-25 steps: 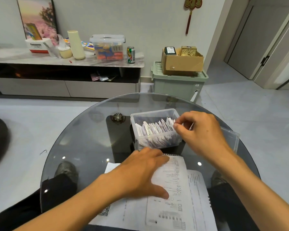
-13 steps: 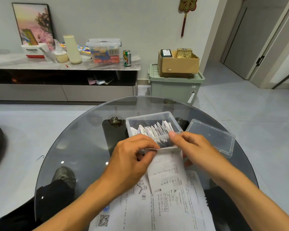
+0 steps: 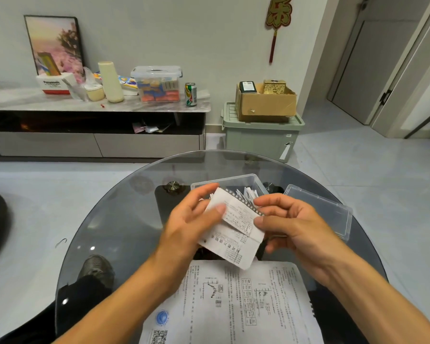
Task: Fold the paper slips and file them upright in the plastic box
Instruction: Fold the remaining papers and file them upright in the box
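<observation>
The left hand (image 3: 191, 219) and right hand (image 3: 291, 224) both have a grip clamped on one printed paper slip (image 3: 233, 229), held in the air between them just above the glass worktop (image 3: 124, 219). The left thumb presses on the slip's upper left part with the fingers curled behind it; the right thumb and forefinger pinch its right edge. The slip already shows a crease across its middle, the upper part bent toward the camera, so the fold looks begun but not finished.

Directly behind the slip stands the clear plastic box (image 3: 236, 181), its rim partly hidden by the hands. A row of folded slips (image 3: 246, 193) stands upright inside it, and they seem to fill much of the part that shows. Its lid (image 3: 320, 209) lies flat on the worktop to the right of the box, just beside it.

Nearer the person, unfolded printed sheets (image 3: 233, 304) lie flat on the worktop below the hands. I judge the task well under way: many slips are filed, one is in mid-fold, and at least these sheets remain to be folded and put in the box.
</observation>
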### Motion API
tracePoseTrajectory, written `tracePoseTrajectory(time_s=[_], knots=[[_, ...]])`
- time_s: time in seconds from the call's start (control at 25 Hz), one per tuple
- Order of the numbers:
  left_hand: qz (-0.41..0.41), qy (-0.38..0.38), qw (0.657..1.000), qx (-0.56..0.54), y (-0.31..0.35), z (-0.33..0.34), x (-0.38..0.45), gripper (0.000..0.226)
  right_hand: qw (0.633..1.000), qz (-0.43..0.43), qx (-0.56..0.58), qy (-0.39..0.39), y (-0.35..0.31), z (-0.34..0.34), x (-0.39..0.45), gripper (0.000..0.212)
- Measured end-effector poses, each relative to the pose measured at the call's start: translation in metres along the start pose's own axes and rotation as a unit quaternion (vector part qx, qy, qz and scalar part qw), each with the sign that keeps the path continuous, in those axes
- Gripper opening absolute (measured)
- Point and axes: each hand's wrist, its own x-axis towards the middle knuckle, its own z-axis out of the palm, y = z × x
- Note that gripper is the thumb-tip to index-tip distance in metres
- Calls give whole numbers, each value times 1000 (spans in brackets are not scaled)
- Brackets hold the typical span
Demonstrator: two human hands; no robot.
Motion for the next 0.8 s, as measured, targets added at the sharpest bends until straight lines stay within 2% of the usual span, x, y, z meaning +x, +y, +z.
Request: tracePoseTrajectory(time_s=[0.12, 0.2, 0.36, 0.4, 0.48, 0.56, 0.68, 0.8], knots=[[-18, 28, 995, 96, -1, 3, 0, 23, 999, -45, -26, -3, -1, 2, -1, 25], [-32, 60, 993, 94, -4, 1, 0, 25, 997, -57, -46, -9, 1, 4, -2, 28], [-76, 27, 987, -140, 0, -3, 2, 36, 985, -105, -134, -7, 7, 11, -2, 30], [-79, 16, 984, -160, 1, -4, 3, 39, 983, -109, -147, -7, 8, 12, -1, 33], [-74, 14, 991, -110, -3, -5, 5, 32, 988, -98, -122, -8, 10, 10, 0, 35], [-63, 28, 996, -54, -7, -3, 5, 39, 994, -83, -67, -18, 9, 7, 1, 21], [-37, 21, 997, -69, -8, -2, 2, 47, 993, -82, -57, -69, 10, 6, -1, 24], [-35, 17, 997, -66, -8, -1, 0, 42, 982, -77, -96, -142, 11, 13, -5, 26]])
